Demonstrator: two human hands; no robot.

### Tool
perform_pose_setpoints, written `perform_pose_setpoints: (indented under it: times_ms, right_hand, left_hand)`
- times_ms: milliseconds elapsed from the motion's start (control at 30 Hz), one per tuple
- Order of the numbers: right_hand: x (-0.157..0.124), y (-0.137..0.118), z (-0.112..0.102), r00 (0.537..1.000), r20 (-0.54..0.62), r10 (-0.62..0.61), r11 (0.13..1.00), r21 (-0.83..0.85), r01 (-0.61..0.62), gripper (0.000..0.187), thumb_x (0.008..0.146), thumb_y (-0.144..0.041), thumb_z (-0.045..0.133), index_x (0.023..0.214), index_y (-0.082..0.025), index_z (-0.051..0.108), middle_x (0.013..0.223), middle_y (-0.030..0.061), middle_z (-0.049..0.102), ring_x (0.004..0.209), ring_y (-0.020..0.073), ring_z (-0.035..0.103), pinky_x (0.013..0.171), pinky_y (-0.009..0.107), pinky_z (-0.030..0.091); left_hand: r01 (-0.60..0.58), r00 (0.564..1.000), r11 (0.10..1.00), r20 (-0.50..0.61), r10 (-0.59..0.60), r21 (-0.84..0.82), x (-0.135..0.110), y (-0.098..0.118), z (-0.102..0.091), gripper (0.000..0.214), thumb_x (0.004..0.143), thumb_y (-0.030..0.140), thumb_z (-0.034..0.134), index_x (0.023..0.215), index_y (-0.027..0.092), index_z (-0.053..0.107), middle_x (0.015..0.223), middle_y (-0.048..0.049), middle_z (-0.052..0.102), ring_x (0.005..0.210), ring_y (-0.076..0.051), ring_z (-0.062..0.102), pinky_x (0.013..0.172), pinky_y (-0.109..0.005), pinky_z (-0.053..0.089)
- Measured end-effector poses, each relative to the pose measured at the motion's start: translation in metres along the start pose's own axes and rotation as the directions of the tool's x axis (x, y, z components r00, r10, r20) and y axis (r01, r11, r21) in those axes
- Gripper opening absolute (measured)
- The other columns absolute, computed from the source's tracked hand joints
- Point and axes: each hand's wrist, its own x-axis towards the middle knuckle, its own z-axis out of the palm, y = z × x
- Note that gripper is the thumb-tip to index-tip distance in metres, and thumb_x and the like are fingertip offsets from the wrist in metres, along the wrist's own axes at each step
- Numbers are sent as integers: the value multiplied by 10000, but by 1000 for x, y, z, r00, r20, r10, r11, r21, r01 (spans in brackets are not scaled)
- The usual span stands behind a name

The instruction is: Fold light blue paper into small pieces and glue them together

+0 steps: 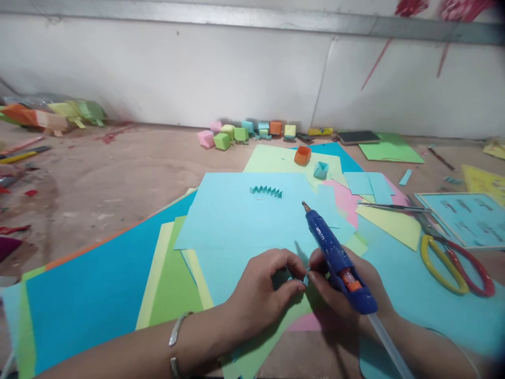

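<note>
My left hand (262, 289) is closed in a pinch over the light blue sheets, its thumb and forefinger on a tiny piece that is mostly hidden. Close by, my right hand (379, 279) has its fingertips against the same spot. A blue hot glue gun (329, 245) rests in my right hand, its nozzle tilted up and away, with a clear glue stick (389, 342) sticking out of the back. Beyond my hands, a teal zigzag-folded paper strip (266, 191) lies on a light blue sheet (236, 221).
Scissors (453, 263) and tweezers (394, 208) lie at the right beside a picture card (465, 218). An orange paper box (302, 155) and a light blue one (321, 169) stand ahead. Several small paper cubes (241, 135) and a phone (359, 138) are along the wall.
</note>
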Motion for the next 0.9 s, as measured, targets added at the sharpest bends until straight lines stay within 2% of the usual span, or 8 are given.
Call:
perform_pose_setpoints:
  times_ms: [167,300,433,700,900]
  right_hand:
    - [-3,1,3,999,-29,32,998,-45,-33,84,734,-161,609,790,-210,570,672,-30,609,550,118,543,514,223,453]
    - [-5,3,3,997,-42,-63,998,-29,62,60,757,-165,601,796,-209,587,709,-13,641,575,129,587,534,234,472]
    - [-5,3,2,986,-73,-148,989,-35,146,31,808,-187,598,822,-213,607,752,7,673,618,145,633,552,241,492]
    - [-14,11,1,979,-20,-203,979,-30,202,44,829,-179,608,814,-220,609,774,22,683,672,172,646,591,268,500]
    - [-21,18,5,981,-47,-190,982,4,190,69,825,-170,615,828,-238,609,817,28,677,720,193,637,630,291,499]
  left_hand:
    - [-130,991,991,-27,130,14,0,-1,1,71,775,124,686,804,189,686,777,-15,713,732,-150,633,719,-282,471]
    - [-196,979,979,-39,199,61,0,-2,0,42,793,149,682,791,190,683,741,-15,710,704,-148,632,689,-277,475]
    - [-172,983,983,-57,176,57,2,-3,-1,62,784,131,682,775,192,674,743,-9,708,703,-141,637,691,-269,480]
    - [-72,995,997,-78,69,-34,0,1,-1,59,765,133,664,757,191,659,745,-7,700,699,-144,632,689,-270,485]
    - [-1,995,993,-96,-11,-117,-1,4,0,60,739,153,683,782,196,687,769,-14,722,699,-155,632,705,-293,503]
